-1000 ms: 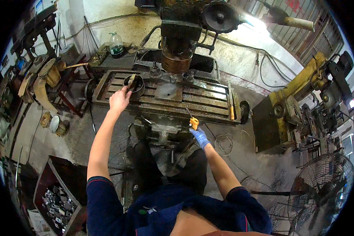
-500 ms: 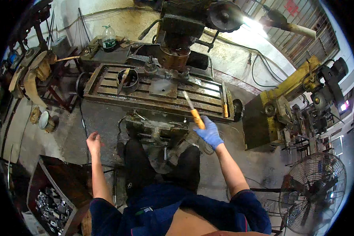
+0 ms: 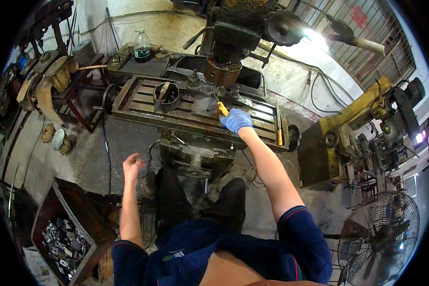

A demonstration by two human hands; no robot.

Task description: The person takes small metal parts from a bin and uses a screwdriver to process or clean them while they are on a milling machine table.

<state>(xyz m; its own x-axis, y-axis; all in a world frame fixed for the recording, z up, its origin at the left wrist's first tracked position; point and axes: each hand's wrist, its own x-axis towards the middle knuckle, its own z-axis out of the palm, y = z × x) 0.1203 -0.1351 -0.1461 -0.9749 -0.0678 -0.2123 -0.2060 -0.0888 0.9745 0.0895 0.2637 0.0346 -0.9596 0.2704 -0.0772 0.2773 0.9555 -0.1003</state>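
Note:
My right hand (image 3: 237,120), in a blue glove, is wrapped round the orange handle of a file (image 3: 221,108). The file's narrow metal end reaches the middle of the milling machine's slotted table (image 3: 143,113), beside a flat metal block (image 3: 202,106) below the spindle head (image 3: 222,71); whether it touches the block I cannot tell. My bare left hand (image 3: 132,165) hangs in the air in front of the table, with loosely curled fingers apart and nothing in them.
A dark pot (image 3: 168,97) with a brush-like tool stands on the table's left part. Another orange-handled file (image 3: 280,133) lies at its right end. A wooden box (image 3: 64,212) of small metal parts is at lower left, a fan (image 3: 379,238) at lower right.
My right hand has moved forward with the file, bringing its metal end over the middle of the table. My left hand has shifted slightly to the right.

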